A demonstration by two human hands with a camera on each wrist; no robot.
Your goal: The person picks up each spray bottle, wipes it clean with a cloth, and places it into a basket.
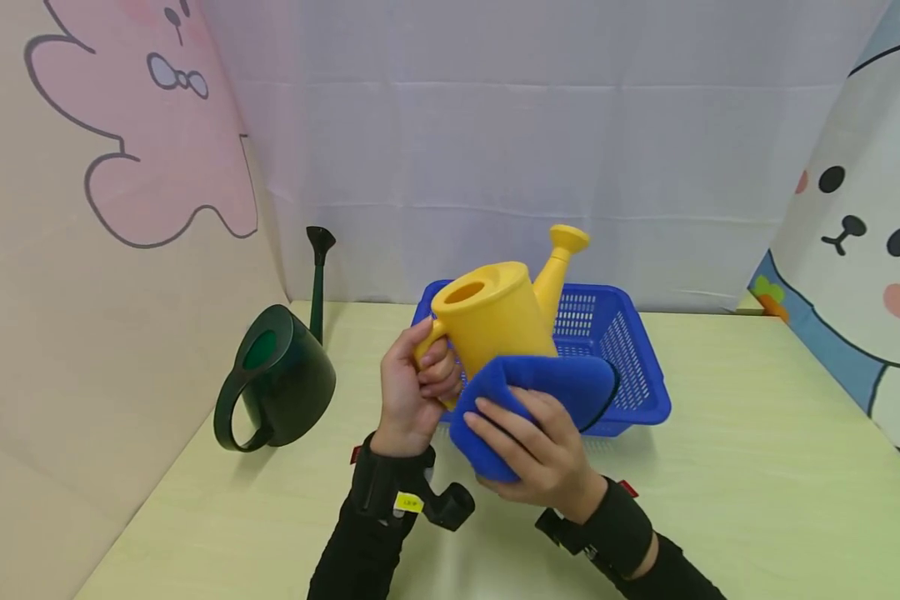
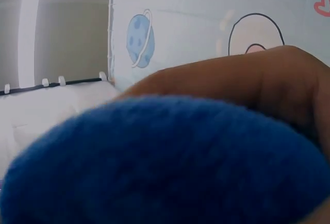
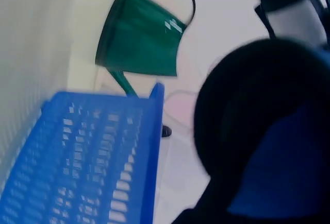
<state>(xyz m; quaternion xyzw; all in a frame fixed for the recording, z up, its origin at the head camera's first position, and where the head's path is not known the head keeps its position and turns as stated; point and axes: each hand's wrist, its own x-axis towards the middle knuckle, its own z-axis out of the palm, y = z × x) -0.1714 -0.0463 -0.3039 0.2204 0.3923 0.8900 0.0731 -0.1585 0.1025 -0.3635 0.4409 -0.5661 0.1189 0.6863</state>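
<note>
My left hand (image 1: 414, 392) grips the handle of a yellow watering can (image 1: 495, 317), which is held up in front of a blue basket with its spout pointing up and to the right. A folded blue cloth (image 1: 562, 383) is in my right hand (image 1: 532, 446), its fingers curled over the cloth against the can's lower part. The cloth hides the can's base in the head view. In the left wrist view the fuzzy blue cloth (image 2: 165, 157) fills the lower half, with part of a hand (image 2: 247, 77) behind it.
A dark green watering can (image 1: 292, 387) stands at the left of the pale table (image 1: 750, 467), near the side wall. The blue perforated basket (image 1: 637, 358) sits at the back, against the white curtain (image 1: 450, 150). Cartoon-printed cloths cover both sides.
</note>
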